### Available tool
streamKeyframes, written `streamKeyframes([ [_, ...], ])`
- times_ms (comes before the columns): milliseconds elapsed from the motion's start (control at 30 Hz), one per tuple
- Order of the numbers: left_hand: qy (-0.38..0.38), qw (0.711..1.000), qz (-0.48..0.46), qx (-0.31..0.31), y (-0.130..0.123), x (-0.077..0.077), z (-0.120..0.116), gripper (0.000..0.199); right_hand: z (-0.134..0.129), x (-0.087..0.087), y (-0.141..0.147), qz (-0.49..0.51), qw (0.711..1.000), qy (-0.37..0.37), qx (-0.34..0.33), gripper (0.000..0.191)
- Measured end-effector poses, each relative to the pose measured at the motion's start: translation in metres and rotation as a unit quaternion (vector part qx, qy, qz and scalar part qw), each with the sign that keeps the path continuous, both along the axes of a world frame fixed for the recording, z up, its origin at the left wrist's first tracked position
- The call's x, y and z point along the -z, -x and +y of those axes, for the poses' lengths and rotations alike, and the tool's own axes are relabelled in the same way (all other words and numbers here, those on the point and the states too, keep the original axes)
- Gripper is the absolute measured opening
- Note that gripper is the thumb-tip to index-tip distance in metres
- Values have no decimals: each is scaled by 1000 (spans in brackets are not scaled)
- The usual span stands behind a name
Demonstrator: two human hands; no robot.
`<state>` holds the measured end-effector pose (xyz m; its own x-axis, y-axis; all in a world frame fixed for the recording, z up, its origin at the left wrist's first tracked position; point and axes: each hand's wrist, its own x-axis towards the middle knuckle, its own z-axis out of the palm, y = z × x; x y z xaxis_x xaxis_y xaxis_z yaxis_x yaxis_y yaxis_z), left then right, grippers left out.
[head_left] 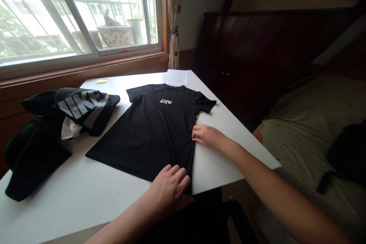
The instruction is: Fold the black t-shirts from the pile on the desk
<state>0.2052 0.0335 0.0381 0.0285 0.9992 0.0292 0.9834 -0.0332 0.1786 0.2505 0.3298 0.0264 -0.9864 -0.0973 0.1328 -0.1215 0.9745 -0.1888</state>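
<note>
A black T-shirt (154, 129) with small white lettering on the chest lies spread on the white table (228, 141), its collar toward the far edge. My left hand (173, 183) is closed at the hem's near corner, by the table's front edge, fingers curled onto the fabric. Higher up along the shirt's right side, my right hand (207, 136) pinches the side seam below the sleeve. A bit of yellow shows beside that sleeve.
Dark clothes (57, 122) with large grey lettering are heaped on the table's left. Papers (176, 77) and a yellow note (101, 81) lie at the back. A window is behind, a bed (309, 122) to the right, and a dark chair stands below the front edge.
</note>
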Motion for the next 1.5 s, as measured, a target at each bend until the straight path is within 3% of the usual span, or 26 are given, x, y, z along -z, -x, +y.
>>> streamKeyframes([
  [133, -12, 998, 6, -67, -17, 14, 8, 23, 3, 1, 1, -8, 999, 22, 25, 4],
  [267, -12, 996, 21, -81, -26, 20, 9, 9, 5, 2, 5, -26, 994, 65, 81, 4],
  [367, -19, 998, 31, -54, -27, 20, 8, 12, 5, 3, 11, -38, 986, 93, 131, 6],
  [533, -38, 996, 55, 54, -23, 12, 6, 6, -2, 9, 25, -2, 973, 86, 215, 25],
  [667, -28, 993, 51, 105, -13, -1, 5, 8, 2, 15, 28, 19, 962, 78, 260, 18],
  [900, -4, 988, 3, 154, 7, -14, 7, 9, 38, 30, 36, 86, 946, 84, 301, 7],
  [1067, -15, 982, -22, 188, 20, -13, 14, 10, 65, 42, 53, 90, 922, 139, 351, 22],
  [1300, -28, 974, -49, 221, 27, -5, 19, 11, 92, 40, 68, 108, 903, 125, 397, 11],
  [1500, -29, 968, -64, 239, 30, -5, 17, 10, 114, 40, 74, 124, 908, 136, 377, 7],
])
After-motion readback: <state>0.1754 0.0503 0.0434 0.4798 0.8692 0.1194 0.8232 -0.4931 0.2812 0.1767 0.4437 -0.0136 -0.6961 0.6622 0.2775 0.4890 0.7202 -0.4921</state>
